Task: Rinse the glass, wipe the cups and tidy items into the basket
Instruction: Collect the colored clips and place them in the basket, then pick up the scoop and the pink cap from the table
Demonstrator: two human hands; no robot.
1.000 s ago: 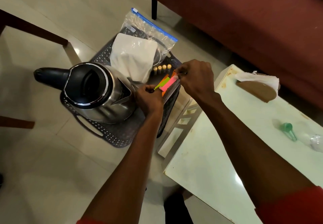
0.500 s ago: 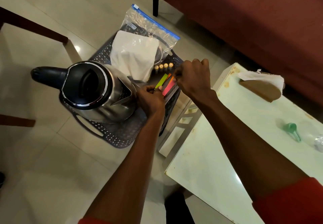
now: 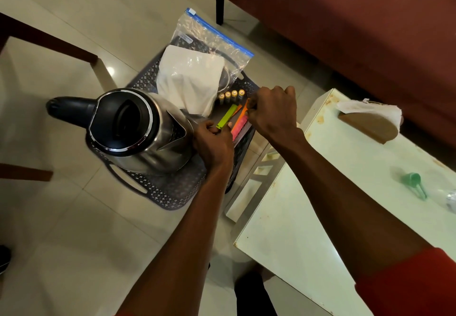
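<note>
Pale floor tiles carry a dark perforated basket (image 3: pixel 158 190), set just left of a white low table (image 3: pixel 308 217) and in front of a maroon sofa (image 3: pixel 345 32). Inside the basket a steel kettle (image 3: pixel 138 130) fills the near-left part, a zip bag (image 3: pixel 204 54) with a white folded cloth lies at the far end, and a row of batteries (image 3: pixel 232 95) stands upright between the bag and the hands. The coloured strips, green (image 3: pixel 227 117), orange (image 3: pixel 243 116) and pink (image 3: pixel 238 130), lie along the basket's right wall, their long axes running from near-left to far-right. The left hand (image 3: pixel 212 140) pinches the near end of the green strip beside the kettle's spout; the right hand (image 3: pixel 272 111) has its fingers curled on the far end of the orange strip. So each hand grips one end of the bundle, the two hands close but apart. Judging from this, the strips need only be lowered flat into the narrow gap between kettle and wall, keeping that same diagonal. A green scoop (image 3: pixel 414 182) rests on the table, far right.
</note>
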